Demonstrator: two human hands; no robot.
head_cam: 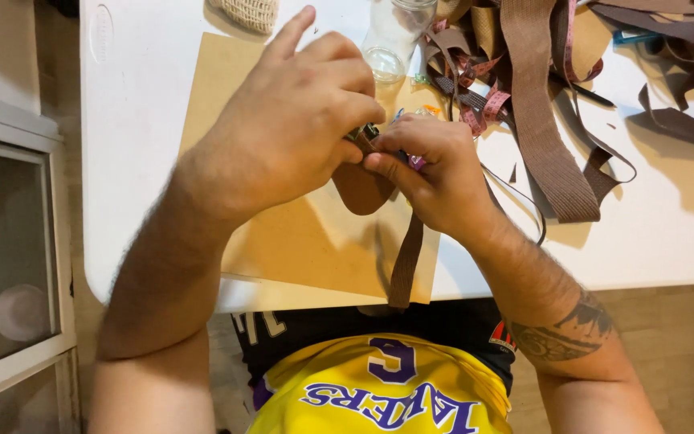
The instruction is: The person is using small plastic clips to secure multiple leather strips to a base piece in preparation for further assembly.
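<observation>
My left hand (pixel 291 120) and my right hand (pixel 435 169) meet over a tan cardboard sheet (pixel 307 249) on a white table (pixel 138 120). Together they pinch a small brown leather piece (pixel 363 193) with a brown woven strap (pixel 406 265) hanging from it over the table's near edge. A small metal part shows between the fingertips of both hands. My left index finger points up and away. What my right fingers hold besides the leather is hidden.
A heap of brown straps (pixel 540 128) and a pink measuring tape (pixel 487 104) lies at the back right. A clear glass jar (pixel 395 36) lies behind my hands, a woven pouch (pixel 246 12) beside it. A glass-fronted cabinet (pixel 10 241) stands left.
</observation>
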